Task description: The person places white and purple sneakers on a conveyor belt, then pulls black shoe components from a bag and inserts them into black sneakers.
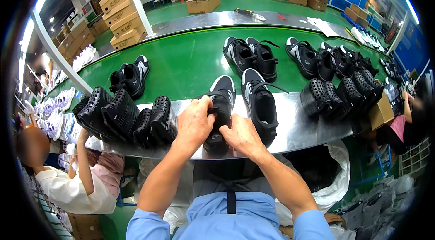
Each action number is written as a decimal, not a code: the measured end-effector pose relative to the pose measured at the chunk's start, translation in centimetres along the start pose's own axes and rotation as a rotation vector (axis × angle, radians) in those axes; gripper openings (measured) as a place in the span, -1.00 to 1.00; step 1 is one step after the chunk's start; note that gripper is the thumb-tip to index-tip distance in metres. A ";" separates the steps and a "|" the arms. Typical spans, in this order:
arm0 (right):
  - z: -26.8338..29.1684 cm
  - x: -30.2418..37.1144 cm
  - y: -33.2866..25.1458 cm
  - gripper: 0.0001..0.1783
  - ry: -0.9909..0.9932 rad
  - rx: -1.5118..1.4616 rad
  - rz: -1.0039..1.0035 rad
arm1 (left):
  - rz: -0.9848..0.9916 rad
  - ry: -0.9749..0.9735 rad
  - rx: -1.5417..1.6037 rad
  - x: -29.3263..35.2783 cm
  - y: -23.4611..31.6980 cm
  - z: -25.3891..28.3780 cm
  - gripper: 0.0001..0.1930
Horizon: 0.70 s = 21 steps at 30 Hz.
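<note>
A black sneaker with a white-edged toe stands on the steel table edge, its toe pointing away from me. My left hand is closed on its tongue and collar from the left. From the right, my right hand pinches the collar near the heel. Both hands hide much of the shoe's opening, so I cannot see what lies inside. Just right of it stands another black sneaker, its opening showing and a lace trailing to the right; neither hand touches it.
Stacked black perforated insoles stand left of my hands, and more insole stacks stand right. Black sneakers rest on the green conveyor belt. A co-worker sits at left. A white sack hangs below the table edge.
</note>
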State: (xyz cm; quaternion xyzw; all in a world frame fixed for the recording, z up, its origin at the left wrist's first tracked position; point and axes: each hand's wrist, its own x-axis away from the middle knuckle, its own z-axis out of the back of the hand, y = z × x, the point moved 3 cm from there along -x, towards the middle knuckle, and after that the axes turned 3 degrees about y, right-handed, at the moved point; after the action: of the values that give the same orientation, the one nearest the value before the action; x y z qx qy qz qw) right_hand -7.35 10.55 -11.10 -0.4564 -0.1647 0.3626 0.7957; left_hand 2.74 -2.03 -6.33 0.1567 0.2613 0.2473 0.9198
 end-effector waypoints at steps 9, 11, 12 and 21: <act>0.5 0.6 -1.8 -0.57 -0.117 -0.128 -0.315 | -0.245 0.062 0.008 0.8 -0.5 1.6 -0.76; 0.2 0.7 -1.6 -0.57 0.000 0.139 -0.099 | -0.411 0.132 0.050 0.9 1.2 2.6 -0.75; -0.1 0.9 -1.5 -0.55 -0.025 0.138 -0.113 | -0.530 0.131 -0.004 0.7 1.2 2.1 -0.70; 5.9 6.7 -2.9 -0.71 0.219 0.032 0.115 | -0.287 -0.034 0.124 3.7 1.5 5.5 -0.68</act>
State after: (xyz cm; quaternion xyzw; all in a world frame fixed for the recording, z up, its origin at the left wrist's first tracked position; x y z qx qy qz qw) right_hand -5.06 18.08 -6.02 -0.4892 -0.0446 0.3582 0.7940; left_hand 7.94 0.30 -2.74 0.1786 0.2802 0.0942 0.9385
